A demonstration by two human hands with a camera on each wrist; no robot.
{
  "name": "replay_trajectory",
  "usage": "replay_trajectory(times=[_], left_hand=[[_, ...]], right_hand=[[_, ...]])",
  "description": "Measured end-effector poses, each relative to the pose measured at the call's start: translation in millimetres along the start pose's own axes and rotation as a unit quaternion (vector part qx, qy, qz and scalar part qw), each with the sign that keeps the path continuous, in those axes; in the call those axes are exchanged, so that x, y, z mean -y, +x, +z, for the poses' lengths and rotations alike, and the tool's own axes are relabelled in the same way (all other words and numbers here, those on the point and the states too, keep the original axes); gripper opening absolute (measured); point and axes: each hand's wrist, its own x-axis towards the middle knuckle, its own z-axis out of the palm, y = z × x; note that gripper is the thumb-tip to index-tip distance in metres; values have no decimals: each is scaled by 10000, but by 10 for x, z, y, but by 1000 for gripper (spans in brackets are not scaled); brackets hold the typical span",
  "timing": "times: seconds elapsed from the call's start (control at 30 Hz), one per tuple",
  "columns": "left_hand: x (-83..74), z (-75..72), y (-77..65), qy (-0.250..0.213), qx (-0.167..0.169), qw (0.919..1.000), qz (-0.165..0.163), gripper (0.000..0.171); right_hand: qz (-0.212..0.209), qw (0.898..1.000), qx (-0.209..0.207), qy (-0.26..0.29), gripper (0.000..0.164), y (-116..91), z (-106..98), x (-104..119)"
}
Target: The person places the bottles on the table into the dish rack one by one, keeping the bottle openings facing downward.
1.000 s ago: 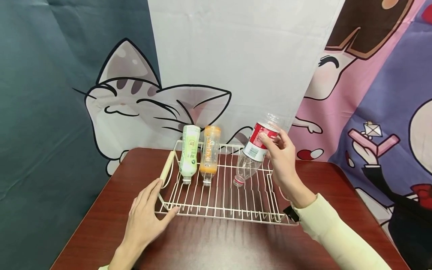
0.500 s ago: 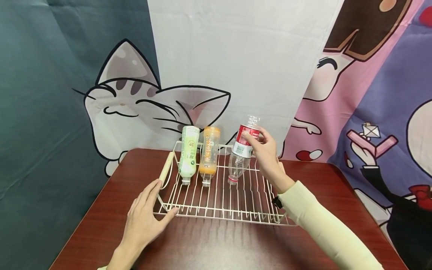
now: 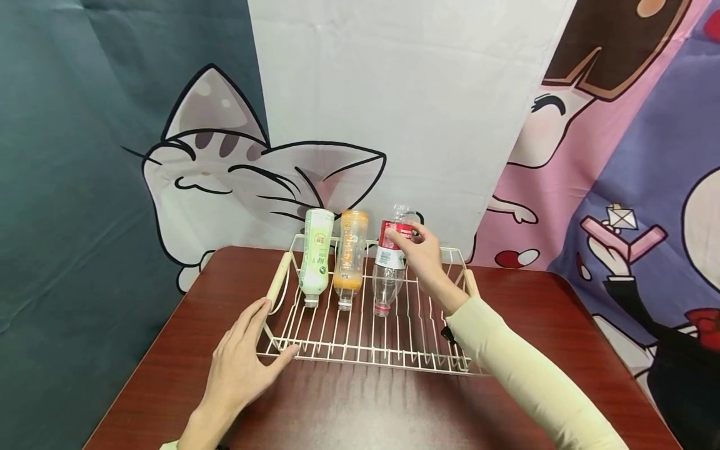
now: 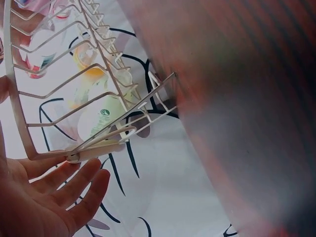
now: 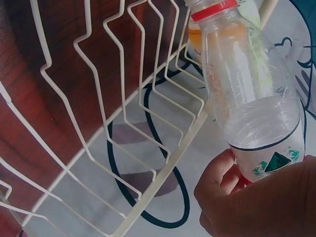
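My right hand (image 3: pixel 420 253) grips a clear plastic bottle (image 3: pixel 388 284) with a red-and-white label, held neck down over the white wire dish rack (image 3: pixel 360 353). In the right wrist view the thumb and fingers wrap the label of the clear bottle (image 5: pixel 252 98), below its red neck ring. To its left, a green-and-white bottle (image 3: pixel 316 256) and an orange-tinted bottle (image 3: pixel 350 256) lean upside down in the rack. My left hand (image 3: pixel 239 362) rests with spread, straight fingers at the rack's left front corner, fingertips at the pale handle (image 3: pixel 278 278); the left wrist view shows these fingers (image 4: pixel 89 182) beside it.
The rack stands on a dark red wooden table (image 3: pixel 349 406). Its second pale handle (image 3: pixel 471 284) is on the right, near my right forearm. A cartoon-printed cloth (image 3: pixel 394 94) hangs right behind the table.
My right hand has carried the clear bottle left, from the rack's right part to beside the orange-tinted bottle, turning it more upright and lowering it. My left hand has stayed in place.
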Motion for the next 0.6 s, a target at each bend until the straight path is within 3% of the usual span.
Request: replay_trajectory(times=[0.2, 0.6], left_hand=[[-1, -4, 2, -2, 8, 10000, -3, 94], [-9, -11, 3, 7, 64, 10000, 8, 95]], right_hand=[[-18, 9990, -33, -442, 64, 36, 48, -67], [91, 9966, -148, -808, 69, 128, 143, -116]])
